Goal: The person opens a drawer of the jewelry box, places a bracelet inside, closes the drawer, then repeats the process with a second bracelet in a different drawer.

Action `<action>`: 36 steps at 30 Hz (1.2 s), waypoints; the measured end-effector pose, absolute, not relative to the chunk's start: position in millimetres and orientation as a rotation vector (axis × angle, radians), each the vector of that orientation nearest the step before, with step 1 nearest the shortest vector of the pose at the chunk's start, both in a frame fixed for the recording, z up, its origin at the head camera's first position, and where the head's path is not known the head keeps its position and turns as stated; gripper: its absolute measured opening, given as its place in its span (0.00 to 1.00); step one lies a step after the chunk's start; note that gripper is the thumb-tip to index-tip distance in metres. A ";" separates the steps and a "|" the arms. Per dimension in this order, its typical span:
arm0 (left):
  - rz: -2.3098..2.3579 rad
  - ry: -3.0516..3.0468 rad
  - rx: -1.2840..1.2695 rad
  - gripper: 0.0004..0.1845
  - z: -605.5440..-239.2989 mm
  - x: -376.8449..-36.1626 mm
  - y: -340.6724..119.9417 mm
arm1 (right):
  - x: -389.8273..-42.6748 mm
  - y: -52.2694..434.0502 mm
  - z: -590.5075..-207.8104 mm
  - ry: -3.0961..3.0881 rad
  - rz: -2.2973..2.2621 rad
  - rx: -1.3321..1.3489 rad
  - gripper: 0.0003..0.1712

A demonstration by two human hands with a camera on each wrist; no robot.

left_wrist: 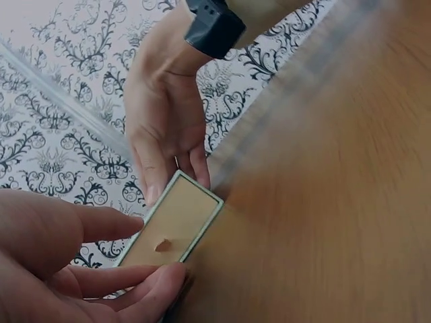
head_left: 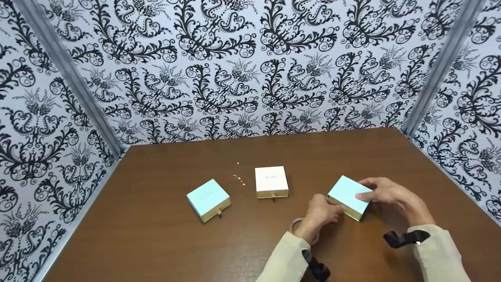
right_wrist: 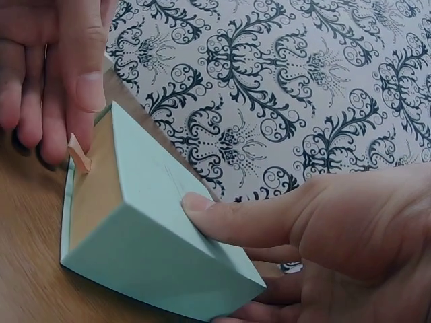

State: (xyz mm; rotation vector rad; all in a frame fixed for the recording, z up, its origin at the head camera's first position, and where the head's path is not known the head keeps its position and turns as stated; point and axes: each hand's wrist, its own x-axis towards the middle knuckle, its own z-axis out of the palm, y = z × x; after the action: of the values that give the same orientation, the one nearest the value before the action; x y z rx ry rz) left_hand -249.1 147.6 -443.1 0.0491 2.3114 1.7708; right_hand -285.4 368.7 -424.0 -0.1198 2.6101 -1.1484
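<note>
A teal drawer box (head_left: 348, 196) sits right of centre on the brown table (head_left: 156, 243), tipped up on one edge. My right hand (head_left: 367, 197) grips its far end, thumb (right_wrist: 222, 215) on the lid and fingers underneath. My left hand (head_left: 332, 211) is at the drawer end. Its finger (left_wrist: 108, 225) and thumb (left_wrist: 151, 282) pinch either side of the tan drawer face (left_wrist: 178, 219). The small pull tab (left_wrist: 163, 245) stands free between them, and in the right wrist view the pull tab (right_wrist: 79, 155) sticks up beside a left fingertip (right_wrist: 87, 87).
A second teal box (head_left: 208, 199) lies to the left and a white-lidded box (head_left: 271, 181) in the middle, both shut. A few tiny beads (head_left: 238, 178) lie between them. A pale ring (head_left: 294, 226) lies under my left wrist. Patterned walls close three sides.
</note>
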 end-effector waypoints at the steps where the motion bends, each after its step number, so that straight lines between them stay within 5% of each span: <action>1: 1.782 2.308 0.044 0.06 -442.4 -248.6 148.7 | -285.7 369.5 -423.5 2.610 -1.152 -0.124 0.39; 36: 1.615 2.607 0.162 0.21 -454.0 -247.9 155.8 | -289.3 376.9 -437.8 2.521 -1.296 -0.098 0.44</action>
State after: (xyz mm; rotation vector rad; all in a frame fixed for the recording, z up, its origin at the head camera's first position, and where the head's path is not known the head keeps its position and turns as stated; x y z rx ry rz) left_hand -247.9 155.8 -454.0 0.1623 2.6067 1.6149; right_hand -289.3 376.9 -437.8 -0.0984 2.5212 -1.2957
